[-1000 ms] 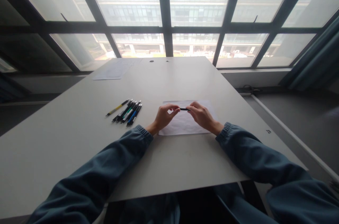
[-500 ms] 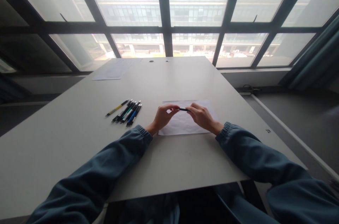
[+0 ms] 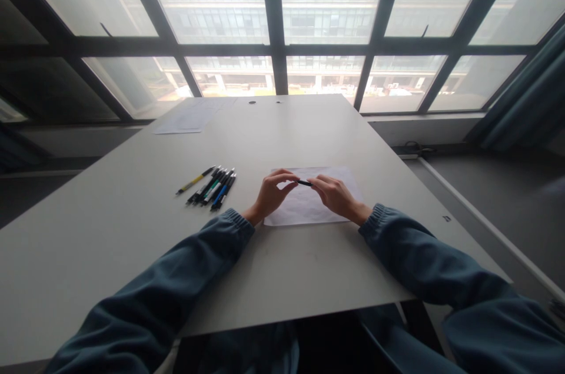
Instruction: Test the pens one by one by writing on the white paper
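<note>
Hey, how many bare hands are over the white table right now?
2: the bare left hand and bare right hand, pinching opposite ends of a slim black pen-shaped object above white paper. No other hand shows.

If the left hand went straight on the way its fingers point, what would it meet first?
Most likely the right hand, which faces the left hand across the dark pen they both hold; how well they line up in depth is unclear.

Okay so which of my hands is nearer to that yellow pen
Left. Your left hand is to the right of the yellow pen, with the other pens between them; your right hand is farther over on that same side, past the left hand.
</note>
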The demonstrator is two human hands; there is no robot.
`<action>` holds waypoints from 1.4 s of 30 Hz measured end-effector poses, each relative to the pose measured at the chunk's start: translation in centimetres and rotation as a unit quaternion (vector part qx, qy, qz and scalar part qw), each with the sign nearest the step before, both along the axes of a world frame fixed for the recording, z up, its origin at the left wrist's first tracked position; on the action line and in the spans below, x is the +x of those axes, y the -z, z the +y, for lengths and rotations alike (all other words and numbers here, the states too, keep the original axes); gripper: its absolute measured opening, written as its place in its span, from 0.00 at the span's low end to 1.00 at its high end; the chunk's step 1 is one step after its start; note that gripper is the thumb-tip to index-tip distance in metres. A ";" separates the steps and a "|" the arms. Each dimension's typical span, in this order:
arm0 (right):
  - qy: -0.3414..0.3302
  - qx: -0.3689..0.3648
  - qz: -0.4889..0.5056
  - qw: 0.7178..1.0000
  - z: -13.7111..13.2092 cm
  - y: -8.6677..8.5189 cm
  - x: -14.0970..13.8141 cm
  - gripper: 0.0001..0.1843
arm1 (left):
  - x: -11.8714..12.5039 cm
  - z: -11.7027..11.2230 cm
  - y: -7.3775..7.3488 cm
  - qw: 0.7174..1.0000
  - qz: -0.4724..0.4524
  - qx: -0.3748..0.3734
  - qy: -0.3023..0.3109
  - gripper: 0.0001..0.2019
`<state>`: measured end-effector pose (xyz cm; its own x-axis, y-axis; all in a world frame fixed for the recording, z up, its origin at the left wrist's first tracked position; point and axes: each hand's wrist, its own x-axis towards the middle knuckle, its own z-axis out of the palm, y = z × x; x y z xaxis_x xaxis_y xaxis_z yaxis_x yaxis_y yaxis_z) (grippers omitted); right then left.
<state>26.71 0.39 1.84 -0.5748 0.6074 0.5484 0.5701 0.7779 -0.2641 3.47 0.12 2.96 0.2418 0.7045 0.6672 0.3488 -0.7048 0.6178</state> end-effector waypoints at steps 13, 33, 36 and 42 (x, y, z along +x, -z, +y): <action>-0.033 0.007 0.027 0.999 0.2 0.3 0.0 0.15 | 0.1 0.4 0.5 0.998 -0.042 -0.023 0.029 0.09; -0.021 0.033 0.007 0.999 0.3 0.3 0.0 0.14 | -0.5 0.5 0.7 0.990 0.076 -0.099 -0.068 0.25; -0.023 0.042 0.002 0.999 0.3 0.3 0.0 0.14 | -0.5 0.3 0.5 0.992 0.075 -0.081 -0.055 0.24; -0.017 0.051 -0.002 0.999 0.6 0.5 0.1 0.15 | -0.4 0.0 0.2 0.994 0.091 -0.035 -0.053 0.17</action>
